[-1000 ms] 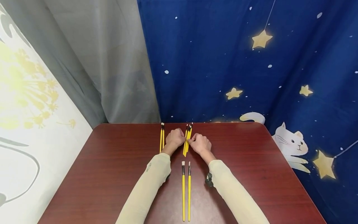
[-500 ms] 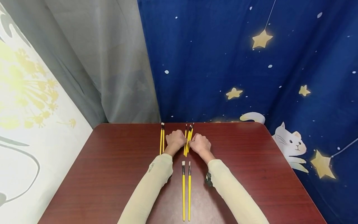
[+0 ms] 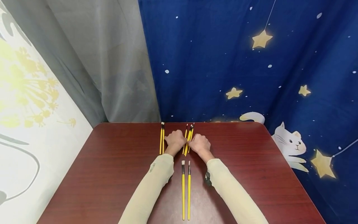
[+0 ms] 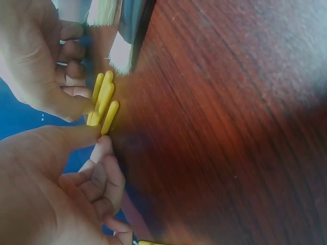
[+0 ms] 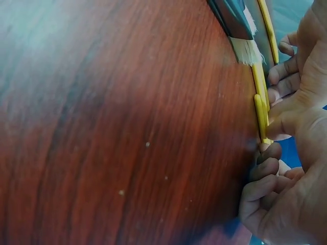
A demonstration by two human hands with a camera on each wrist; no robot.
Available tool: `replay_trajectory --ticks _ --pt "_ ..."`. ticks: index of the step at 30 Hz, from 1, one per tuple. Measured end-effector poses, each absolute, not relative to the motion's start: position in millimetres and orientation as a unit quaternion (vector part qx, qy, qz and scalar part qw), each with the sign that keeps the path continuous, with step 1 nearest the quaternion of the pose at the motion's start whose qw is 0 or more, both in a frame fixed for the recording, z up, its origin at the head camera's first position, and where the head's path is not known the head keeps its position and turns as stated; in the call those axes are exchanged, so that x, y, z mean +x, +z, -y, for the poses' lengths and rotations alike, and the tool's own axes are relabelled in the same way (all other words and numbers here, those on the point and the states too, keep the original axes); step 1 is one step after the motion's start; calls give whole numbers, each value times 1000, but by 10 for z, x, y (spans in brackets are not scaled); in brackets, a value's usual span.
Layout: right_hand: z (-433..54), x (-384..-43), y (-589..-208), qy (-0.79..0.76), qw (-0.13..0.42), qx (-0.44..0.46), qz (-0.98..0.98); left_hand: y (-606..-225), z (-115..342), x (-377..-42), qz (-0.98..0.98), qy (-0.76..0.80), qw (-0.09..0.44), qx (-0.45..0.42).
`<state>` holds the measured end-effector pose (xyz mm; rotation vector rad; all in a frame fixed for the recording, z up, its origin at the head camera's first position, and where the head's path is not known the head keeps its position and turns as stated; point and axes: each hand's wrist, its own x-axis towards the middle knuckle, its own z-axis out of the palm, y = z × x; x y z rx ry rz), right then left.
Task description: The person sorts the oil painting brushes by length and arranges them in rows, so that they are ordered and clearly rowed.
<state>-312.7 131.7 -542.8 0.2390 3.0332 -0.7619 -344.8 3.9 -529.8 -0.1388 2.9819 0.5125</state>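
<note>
In the head view, a small bunch of yellow-handled paintbrushes (image 3: 190, 135) lies between both hands at the far side of the table. Slightly apart on its left is a single thin paintbrush (image 3: 185, 133). My left hand (image 3: 175, 138) pinches at this single brush; the left wrist view shows its handle end (image 4: 110, 118) by the thumb and forefinger. My right hand (image 3: 199, 143) is at the bunch from the right, thumb and curled forefinger on the handles (image 4: 103, 97). The fingers partly hide the handles, and both thumbs are close together.
Two larger paintbrushes (image 3: 183, 189) lie side by side nearer the body, bristles pointing away. Another pair of brushes (image 3: 162, 140) lies just left of my left hand. The reddish-brown table (image 3: 112, 174) ends at curtains, one grey (image 3: 126, 77), one blue with stars (image 3: 207, 62).
The gap between the single thin brush and the bunch has widened at the bristle ends, the bunch leaning slightly right. Both hands shifted only a little. The other brushes stayed put.
</note>
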Motion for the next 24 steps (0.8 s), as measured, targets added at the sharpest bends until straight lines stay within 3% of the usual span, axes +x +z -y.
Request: replay_trajectory --ticks 18,24 --pt "-1316 -3065 -5428 -233 -3 88 -968 -5263 -60 -3321 -987 153 24 -30" --pt "-1348 -3070 -5437 -236 -7 92 -967 -5247 -45 -3330 -989 143 35 -16"
